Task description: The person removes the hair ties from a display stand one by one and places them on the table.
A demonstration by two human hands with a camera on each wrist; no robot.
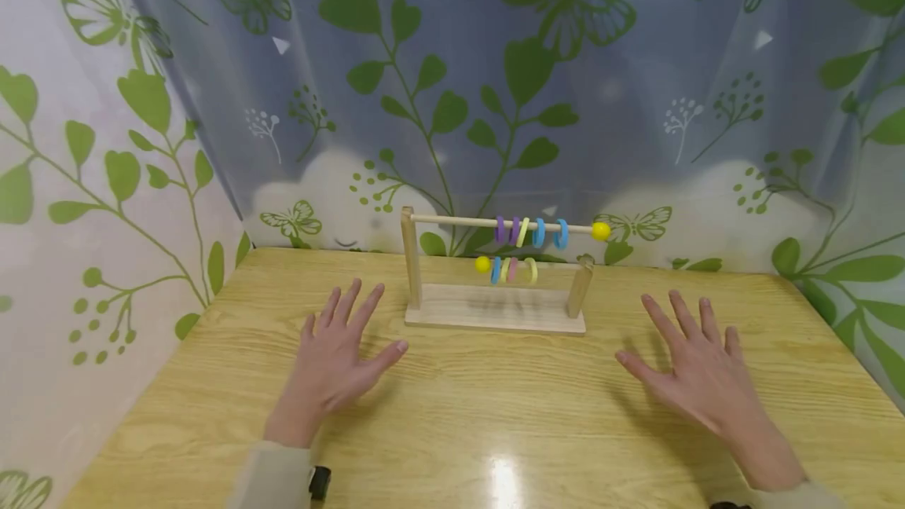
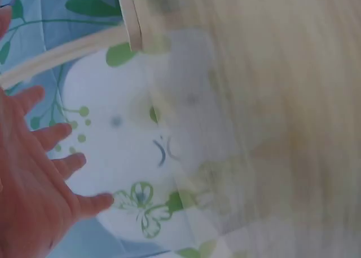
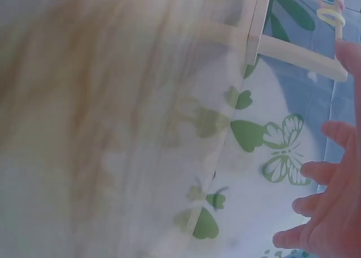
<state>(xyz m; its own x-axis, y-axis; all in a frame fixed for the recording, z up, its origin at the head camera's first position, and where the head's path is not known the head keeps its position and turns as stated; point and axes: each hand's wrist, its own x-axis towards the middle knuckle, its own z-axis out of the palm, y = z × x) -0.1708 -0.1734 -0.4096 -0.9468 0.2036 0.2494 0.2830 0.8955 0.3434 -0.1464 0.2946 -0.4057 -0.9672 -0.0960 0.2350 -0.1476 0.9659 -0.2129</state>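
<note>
A wooden ring stand [image 1: 495,317] rests towards the back of the table. Its taller left post carries an upper rod with purple, yellow and blue rings [image 1: 539,233], ending in a yellow ball [image 1: 601,231]. From the shorter right post a lower rod runs left, bearing blue, yellow and pink rings [image 1: 512,269] and a yellow ball [image 1: 482,264] at its tip. My left hand [image 1: 338,364] is spread, palm down, in front and left of the stand. On the other side my right hand [image 1: 700,375] is likewise spread. Neither hand touches the stand or holds anything.
A glossy wooden table [image 1: 481,407] lies under both hands. Behind it hangs a blue-grey curtain [image 1: 452,85] printed with green leaves and butterflies. Pale patterned cloth [image 1: 92,203] closes off the left side, and similar cloth borders the right.
</note>
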